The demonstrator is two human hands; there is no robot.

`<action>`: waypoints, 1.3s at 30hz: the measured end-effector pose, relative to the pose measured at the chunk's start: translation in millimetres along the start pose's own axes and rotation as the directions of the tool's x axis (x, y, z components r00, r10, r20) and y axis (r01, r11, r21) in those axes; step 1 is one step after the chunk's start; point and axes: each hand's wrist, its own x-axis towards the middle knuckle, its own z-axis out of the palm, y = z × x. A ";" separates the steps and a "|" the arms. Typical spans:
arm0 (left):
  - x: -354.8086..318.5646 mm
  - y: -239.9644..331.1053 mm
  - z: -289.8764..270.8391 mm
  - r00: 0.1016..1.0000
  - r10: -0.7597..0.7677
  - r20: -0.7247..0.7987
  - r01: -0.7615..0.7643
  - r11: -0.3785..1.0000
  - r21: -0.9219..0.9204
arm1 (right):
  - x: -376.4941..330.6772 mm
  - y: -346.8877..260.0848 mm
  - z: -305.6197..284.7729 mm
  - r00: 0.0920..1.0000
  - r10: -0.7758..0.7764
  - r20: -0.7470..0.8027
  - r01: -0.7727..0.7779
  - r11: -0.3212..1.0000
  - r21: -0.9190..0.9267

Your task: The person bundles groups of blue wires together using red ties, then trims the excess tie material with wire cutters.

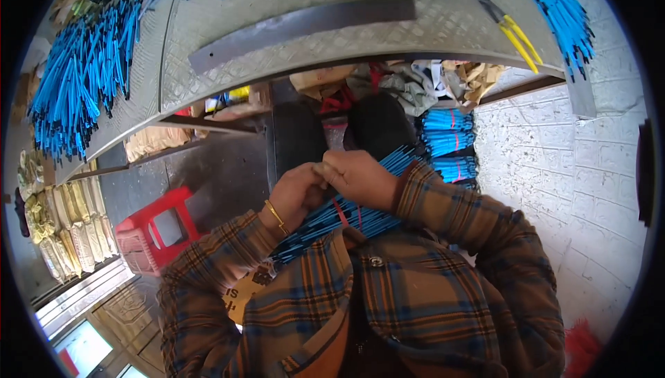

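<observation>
Across my lap lies a bundle of thin blue sticks (315, 222), some with dark ends, with a narrow red band (340, 213) around it. Just above the bundle my two hands meet, fingertips touching. My left hand (296, 189) is closed, with a gold-coloured bangle at its wrist. Thumb and curled fingers of my right hand (364, 178) press together in a pinch against the left. Whatever lies between the fingers is hidden or too small to make out; the red band runs up toward them.
The metal workbench (291, 49) ahead bears a flat metal strip (305, 30), yellow-handled pliers (509, 28) and loose blue stick piles (86, 80) at left and right (554, 11). Banded bundles (449, 132) lie under it. A red plastic stool (156, 229) stands left; a white wall (561, 184) rises right.
</observation>
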 end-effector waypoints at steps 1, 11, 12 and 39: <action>0.9 2.6 -4.3 0.998 -0.001 0.065 -0.003 0.998 0.061 | 3.3 3.4 -0.3 0.998 0.054 -0.010 -0.053 0.997 0.063; -2.2 10.3 -6.2 0.921 0.036 0.389 -0.189 0.913 0.362 | 44.2 8.0 -8.7 0.989 0.145 0.017 -0.145 0.987 0.068; -3.0 9.1 -7.9 0.917 0.050 0.397 -0.196 0.921 0.336 | 45.8 9.7 -5.9 0.988 0.153 0.019 -0.154 0.986 0.066; -13.7 6.9 -23.8 0.956 0.059 0.287 -0.125 0.969 0.215 | 33.4 -28.1 -44.4 0.827 0.182 0.532 0.045 0.922 -0.385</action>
